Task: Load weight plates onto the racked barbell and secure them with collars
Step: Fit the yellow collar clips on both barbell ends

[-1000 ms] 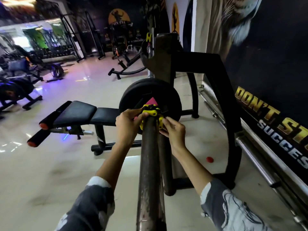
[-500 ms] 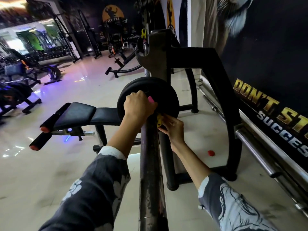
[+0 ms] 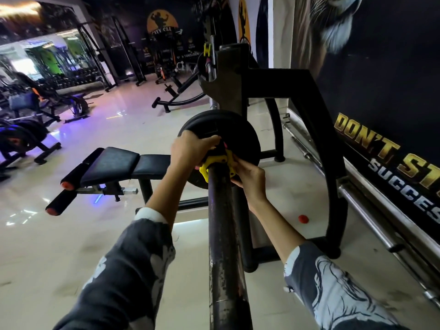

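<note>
A worn dark barbell sleeve (image 3: 223, 246) runs away from me toward a black weight plate (image 3: 242, 136) loaded on it. A yellow collar (image 3: 215, 164) with a pink lever sits on the sleeve right against the plate. My left hand (image 3: 190, 148) is curled over the collar's top and presses on the lever. My right hand (image 3: 250, 175) grips the collar's right side with its fingertips. At the far end of the bar, another yellow collar (image 3: 206, 51) shows by the rack upright.
The black bench rack frame (image 3: 316, 129) arches on the right, beside a wall banner and a steel rail (image 3: 371, 222). A black padded bench (image 3: 114, 164) with foam rollers stands left. A small red object (image 3: 303, 219) lies on the floor. Other gym machines stand farther back.
My left hand rose from the collar's side onto its top over the pink lever. The yellow collar shows again beneath it. My right hand stays on the collar's right side.
</note>
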`<action>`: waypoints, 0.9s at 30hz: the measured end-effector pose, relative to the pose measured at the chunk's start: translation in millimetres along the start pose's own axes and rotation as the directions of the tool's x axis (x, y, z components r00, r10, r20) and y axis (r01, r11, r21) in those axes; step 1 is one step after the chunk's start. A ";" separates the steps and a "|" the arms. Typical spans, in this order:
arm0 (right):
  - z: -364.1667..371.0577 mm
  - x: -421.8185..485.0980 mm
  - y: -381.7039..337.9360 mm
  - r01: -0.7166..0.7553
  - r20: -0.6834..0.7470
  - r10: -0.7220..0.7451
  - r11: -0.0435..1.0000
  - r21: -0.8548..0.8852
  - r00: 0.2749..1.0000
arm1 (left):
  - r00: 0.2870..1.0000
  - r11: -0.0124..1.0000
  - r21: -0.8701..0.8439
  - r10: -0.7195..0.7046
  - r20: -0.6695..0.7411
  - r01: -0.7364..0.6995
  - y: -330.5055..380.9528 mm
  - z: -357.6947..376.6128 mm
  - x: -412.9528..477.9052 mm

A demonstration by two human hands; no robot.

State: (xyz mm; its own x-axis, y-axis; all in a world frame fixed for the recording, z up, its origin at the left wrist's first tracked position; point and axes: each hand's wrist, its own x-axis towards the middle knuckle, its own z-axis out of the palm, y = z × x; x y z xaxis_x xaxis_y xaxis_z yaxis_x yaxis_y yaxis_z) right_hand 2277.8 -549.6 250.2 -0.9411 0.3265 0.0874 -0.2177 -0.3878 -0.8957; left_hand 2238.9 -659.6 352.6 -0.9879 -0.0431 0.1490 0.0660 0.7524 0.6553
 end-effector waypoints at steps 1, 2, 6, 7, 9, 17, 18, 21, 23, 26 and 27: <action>-2.1 -0.3 0.5 0.072 -0.003 -0.073 0.993 -0.097 0.997 | 0.998 0.995 -0.086 -0.049 0.033 0.052 -7.6 0.7 -2.6; -4.1 0.4 -1.5 0.185 -0.003 -0.192 0.949 -0.257 0.981 | 0.992 0.977 -0.179 -0.101 0.073 0.113 -14.9 3.0 -5.9; -8.9 26.4 -31.7 0.503 0.316 -0.424 0.464 -0.729 0.849 | 0.961 0.849 -0.457 -0.189 0.203 0.264 -26.9 9.8 -14.3; -8.1 34.7 -42.6 0.520 0.402 -0.345 0.403 -0.753 0.848 | 0.955 0.816 -0.506 -0.188 0.228 0.282 -27.3 9.0 -13.3; -7.0 47.6 -54.2 0.549 0.500 -0.227 0.374 -0.748 0.836 | 0.942 0.768 -0.557 -0.187 0.277 0.316 -30.2 6.0 -10.2; -10.2 53.8 -48.5 0.582 0.496 -0.304 0.410 -0.703 0.813 | 0.929 0.669 -0.646 -0.232 0.289 0.368 -40.6 6.4 -3.5; -10.7 53.9 -48.0 0.581 0.496 -0.303 0.414 -0.700 0.814 | 0.927 0.657 -0.654 -0.247 0.282 0.374 -41.3 8.3 -3.4; -11.7 54.3 -46.9 0.584 0.493 -0.313 0.420 -0.695 0.812 | 0.924 0.633 -0.673 -0.264 0.277 0.383 -44.1 12.8 -1.4; -11.2 53.6 -47.2 0.579 0.492 -0.305 0.418 -0.700 0.815 | 0.923 0.630 -0.674 -0.258 0.287 0.386 -46.1 13.3 -0.3; -9.3 50.6 -51.8 0.561 0.494 -0.266 0.392 -0.729 0.828 | 0.924 0.646 -0.661 -0.252 0.288 0.382 -46.8 10.3 -0.2; -7.9 48.6 -54.0 0.552 0.496 -0.242 0.381 -0.742 0.834 | 0.931 0.662 -0.655 -0.243 0.272 0.364 -47.3 9.8 -2.0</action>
State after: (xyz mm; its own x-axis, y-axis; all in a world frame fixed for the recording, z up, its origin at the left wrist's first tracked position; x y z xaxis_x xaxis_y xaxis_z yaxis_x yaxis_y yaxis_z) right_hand 2245.8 -506.0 299.4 -0.8603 -0.0611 0.5061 -0.4105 0.6716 -0.6168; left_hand 2236.3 -688.7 314.0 -0.9740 -0.0442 -0.2221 -0.2242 0.0513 0.9732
